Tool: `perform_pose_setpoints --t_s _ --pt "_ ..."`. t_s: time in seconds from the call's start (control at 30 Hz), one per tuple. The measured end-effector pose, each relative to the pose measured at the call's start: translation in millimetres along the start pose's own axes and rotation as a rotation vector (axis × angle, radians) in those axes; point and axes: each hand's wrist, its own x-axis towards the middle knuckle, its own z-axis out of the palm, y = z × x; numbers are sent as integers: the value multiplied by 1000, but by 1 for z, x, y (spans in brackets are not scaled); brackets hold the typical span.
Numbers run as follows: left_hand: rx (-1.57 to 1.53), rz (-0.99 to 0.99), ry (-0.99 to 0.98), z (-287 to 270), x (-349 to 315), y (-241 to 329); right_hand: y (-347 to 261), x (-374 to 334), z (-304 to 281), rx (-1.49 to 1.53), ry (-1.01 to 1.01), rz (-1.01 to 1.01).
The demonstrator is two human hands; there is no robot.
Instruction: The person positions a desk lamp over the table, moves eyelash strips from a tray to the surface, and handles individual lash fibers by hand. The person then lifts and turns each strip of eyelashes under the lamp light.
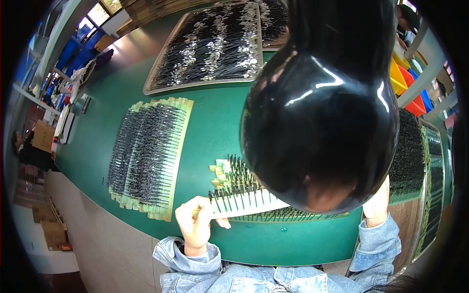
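Close to the table's front edge, my left hand (194, 219) pinches the left end of a pale strip (239, 204) with a row of black pin-like pieces standing up from it. The strip's right part runs behind a glossy black rounded hood (322, 127), which fills much of the view. At that hood's lower right my right hand (376, 207) shows only its wrist side; its fingers are hidden. Behind the held strip lie more pinned strips (237, 173), partly covered by the hood. Another pinned strip (288, 214) lies just under it.
On the green table (220, 110), a block of pinned strips (146, 158) lies to the left. A tray (207, 46) of black leads with shiny ends stands at the back. More pinned strips (408, 156) and coloured bins (410, 88) are on the right.
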Motion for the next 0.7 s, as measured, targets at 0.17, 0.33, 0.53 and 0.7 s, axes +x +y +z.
perform_pose_setpoints --t_s 0.17,0.33,0.53,0.7 --pt "16 -73 -49 1 1 4 4 5 -4 17 -21 8" --pt "-333 -498 -549 -6 4 16 -2 6 -9 69 80 -56" --pt "-156 -652 -686 8 -5 26 -20 -3 -10 114 -226 -48" --pt "64 -515 -411 -7 -22 34 -31 -13 -14 -110 -396 -104"
